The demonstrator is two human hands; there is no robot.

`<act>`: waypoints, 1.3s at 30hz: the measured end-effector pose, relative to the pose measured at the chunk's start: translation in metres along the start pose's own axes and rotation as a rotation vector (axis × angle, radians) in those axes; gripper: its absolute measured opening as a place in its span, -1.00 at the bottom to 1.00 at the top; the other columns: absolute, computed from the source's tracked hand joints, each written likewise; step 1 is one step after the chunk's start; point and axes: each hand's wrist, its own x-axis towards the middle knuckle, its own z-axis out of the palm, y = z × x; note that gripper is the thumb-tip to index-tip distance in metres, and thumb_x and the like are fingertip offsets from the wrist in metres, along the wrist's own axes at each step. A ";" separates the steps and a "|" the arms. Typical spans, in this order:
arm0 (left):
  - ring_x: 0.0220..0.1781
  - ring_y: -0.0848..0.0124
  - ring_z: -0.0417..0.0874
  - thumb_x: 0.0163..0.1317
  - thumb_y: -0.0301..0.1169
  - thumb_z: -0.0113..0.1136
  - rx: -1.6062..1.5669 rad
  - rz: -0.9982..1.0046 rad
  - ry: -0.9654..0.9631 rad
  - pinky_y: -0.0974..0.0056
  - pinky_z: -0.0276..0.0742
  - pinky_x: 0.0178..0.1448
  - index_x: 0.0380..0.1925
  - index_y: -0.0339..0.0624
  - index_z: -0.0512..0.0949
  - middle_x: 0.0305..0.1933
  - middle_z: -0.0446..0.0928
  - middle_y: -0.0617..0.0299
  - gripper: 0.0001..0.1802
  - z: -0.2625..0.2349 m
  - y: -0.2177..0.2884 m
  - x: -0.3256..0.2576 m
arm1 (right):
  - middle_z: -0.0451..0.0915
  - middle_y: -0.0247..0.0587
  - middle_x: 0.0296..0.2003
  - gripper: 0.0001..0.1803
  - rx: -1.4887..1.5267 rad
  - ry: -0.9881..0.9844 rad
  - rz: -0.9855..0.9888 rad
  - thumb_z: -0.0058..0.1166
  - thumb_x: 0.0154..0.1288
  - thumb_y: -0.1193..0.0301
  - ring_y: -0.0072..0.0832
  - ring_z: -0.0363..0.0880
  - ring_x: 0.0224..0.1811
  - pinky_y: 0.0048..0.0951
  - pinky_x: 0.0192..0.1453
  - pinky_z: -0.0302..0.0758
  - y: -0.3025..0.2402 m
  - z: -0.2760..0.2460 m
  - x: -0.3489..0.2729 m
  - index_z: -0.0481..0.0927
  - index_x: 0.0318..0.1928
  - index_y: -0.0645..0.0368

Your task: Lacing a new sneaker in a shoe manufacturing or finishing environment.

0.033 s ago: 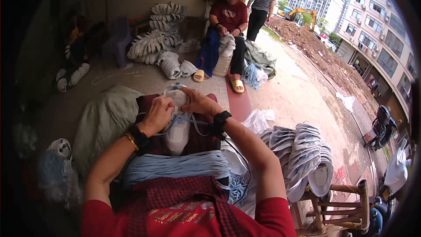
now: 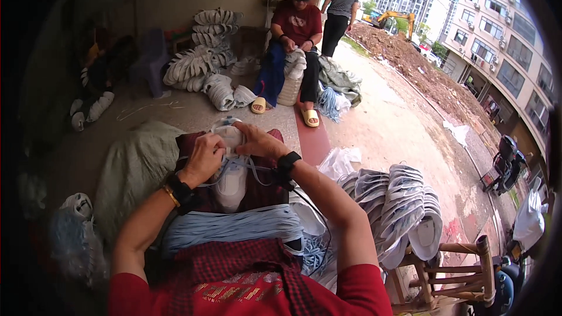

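Both hands work one white shoe upper (image 2: 230,171) lying on the lap. The left hand (image 2: 204,157) curls its fingers over the upper's left edge, and the right hand (image 2: 259,141) pinches its top rim. One pale blue lace (image 2: 249,169) trails below. One bundle of pale blue laces (image 2: 234,227) lies across the knees; one stack of white uppers (image 2: 398,208) sits right; two other people (image 2: 298,23) are beyond.

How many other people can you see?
2. One person sits across the floor with a stack of white shoe pieces on their lap; another person stands just behind, by the doorway. More may be hidden.
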 end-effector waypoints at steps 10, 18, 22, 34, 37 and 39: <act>-0.26 -0.03 0.63 -0.05 -0.66 0.25 0.068 0.018 0.063 0.06 0.52 -0.16 -0.42 -0.30 0.52 -0.38 0.58 -0.04 -0.84 0.002 0.010 0.002 | 0.64 0.23 -0.19 -0.35 -0.114 0.184 -0.047 0.37 -0.08 0.37 0.02 0.67 -0.08 -0.17 0.00 0.55 -0.035 -0.001 -0.010 0.46 0.06 0.37; -0.27 0.02 0.67 -0.05 -0.67 0.23 0.115 -0.012 0.068 0.09 0.55 -0.15 -0.40 -0.29 0.54 -0.38 0.62 -0.03 -0.83 0.011 0.012 0.005 | 0.62 0.26 -0.22 -0.40 -0.089 0.091 -0.047 0.30 -0.07 0.42 0.09 0.63 -0.04 -0.10 0.04 0.52 -0.026 0.001 -0.006 0.46 0.04 0.35; -0.32 0.12 0.69 -0.05 -0.66 0.21 0.008 -0.090 0.014 0.15 0.56 -0.20 -0.36 -0.29 0.57 -0.40 0.63 0.01 -0.81 0.006 0.014 0.005 | 0.60 0.26 -0.16 -0.34 -0.034 0.147 -0.069 0.34 -0.11 0.39 0.14 0.57 -0.03 -0.03 0.07 0.51 -0.017 0.007 -0.009 0.43 0.08 0.29; -0.22 0.09 0.71 -0.01 -0.60 0.27 -0.079 -0.061 0.074 0.14 0.57 -0.14 -0.27 -0.33 0.56 -0.32 0.64 -0.05 -0.76 0.007 0.014 0.007 | 0.52 -0.17 -0.16 -0.62 -0.377 0.209 -0.391 0.10 0.12 0.52 -0.15 0.47 -0.11 -0.21 0.02 0.38 -0.044 0.016 -0.019 0.44 0.00 0.15; -0.19 0.06 0.71 0.00 -0.59 0.26 -0.083 -0.160 0.037 0.13 0.58 -0.12 -0.25 -0.35 0.55 -0.32 0.64 -0.07 -0.75 0.004 0.015 0.007 | 0.54 -0.17 -0.22 -0.65 -0.415 0.165 -0.385 0.08 0.14 0.51 -0.16 0.49 -0.17 -0.22 0.00 0.36 -0.041 0.018 -0.013 0.43 -0.02 0.14; -0.23 0.03 0.72 0.04 -0.60 0.21 -0.090 -0.126 0.097 0.11 0.59 -0.18 -0.28 -0.33 0.55 -0.34 0.65 -0.06 -0.80 0.009 0.008 0.008 | 0.43 -0.13 -0.10 -0.66 -0.451 0.123 -0.354 0.11 0.05 0.55 -0.17 0.52 -0.11 -0.22 0.05 0.41 -0.041 0.019 -0.008 0.45 -0.10 0.14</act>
